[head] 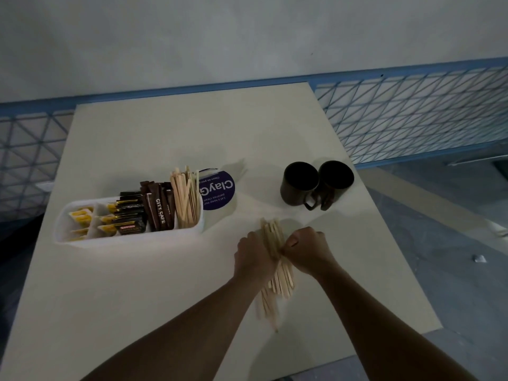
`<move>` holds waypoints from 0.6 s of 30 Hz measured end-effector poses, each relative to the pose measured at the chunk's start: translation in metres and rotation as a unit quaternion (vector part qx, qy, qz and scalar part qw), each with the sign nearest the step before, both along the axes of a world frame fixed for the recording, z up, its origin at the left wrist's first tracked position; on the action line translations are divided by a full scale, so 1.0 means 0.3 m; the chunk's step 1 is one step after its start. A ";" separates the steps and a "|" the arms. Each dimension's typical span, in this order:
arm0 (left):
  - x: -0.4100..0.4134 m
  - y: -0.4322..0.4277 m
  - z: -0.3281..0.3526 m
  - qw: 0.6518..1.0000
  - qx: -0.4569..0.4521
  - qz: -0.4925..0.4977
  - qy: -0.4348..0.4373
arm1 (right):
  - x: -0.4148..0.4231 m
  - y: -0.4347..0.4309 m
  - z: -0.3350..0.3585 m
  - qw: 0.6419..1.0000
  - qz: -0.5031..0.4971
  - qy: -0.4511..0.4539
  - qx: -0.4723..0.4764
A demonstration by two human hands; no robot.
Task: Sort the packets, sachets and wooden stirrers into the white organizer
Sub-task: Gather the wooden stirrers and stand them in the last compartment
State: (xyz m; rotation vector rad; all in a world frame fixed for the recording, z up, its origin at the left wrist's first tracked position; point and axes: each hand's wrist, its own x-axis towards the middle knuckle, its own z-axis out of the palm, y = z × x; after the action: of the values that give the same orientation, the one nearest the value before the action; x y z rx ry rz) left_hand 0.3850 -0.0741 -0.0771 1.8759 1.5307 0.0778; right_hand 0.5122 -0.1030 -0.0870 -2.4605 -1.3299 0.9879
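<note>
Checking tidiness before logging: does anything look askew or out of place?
The loose stirrer bundle gripped by the left hand and right hand is ragged, ends splayed unevenly. Nothing looks spilled or damaged.

Dim overall, cool grey cast; tabletop [165,138] is brightest area. Shadows soft, faint, doubled beside mugs [301,188], so src prob. overhead, >1 lamp. No glare. Lower ends of loose stirrers [270,306] motion-blurred; rest approx. sharp. Wide-angle bowing of blue rail [412,68] twd edges; left corners dark.
</note>
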 end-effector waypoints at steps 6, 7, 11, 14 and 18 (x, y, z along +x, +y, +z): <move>0.015 0.002 -0.007 0.999 -0.017 0.024 0.013 | -0.001 0.000 -0.022 1.000 -0.010 0.006 0.020; 0.016 0.003 -0.007 0.999 -0.015 0.022 0.018 | -0.001 0.001 -0.021 1.000 -0.014 0.005 0.022; 0.026 0.013 0.007 1.000 0.003 0.007 0.020 | -0.004 0.007 -0.013 1.000 0.000 -0.003 0.028; 0.022 0.021 0.004 1.000 0.009 0.002 0.023 | -0.005 0.012 -0.007 0.999 0.003 -0.002 0.032; 0.012 0.034 0.002 0.999 0.015 0.005 0.028 | 0.007 0.014 0.003 0.999 0.016 -0.022 0.047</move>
State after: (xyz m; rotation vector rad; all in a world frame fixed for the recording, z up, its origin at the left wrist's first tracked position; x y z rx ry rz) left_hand 0.3885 -0.0640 -0.0765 1.9087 1.5840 0.0529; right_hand 0.5142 -0.0987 -0.0862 -2.4124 -1.3995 0.8620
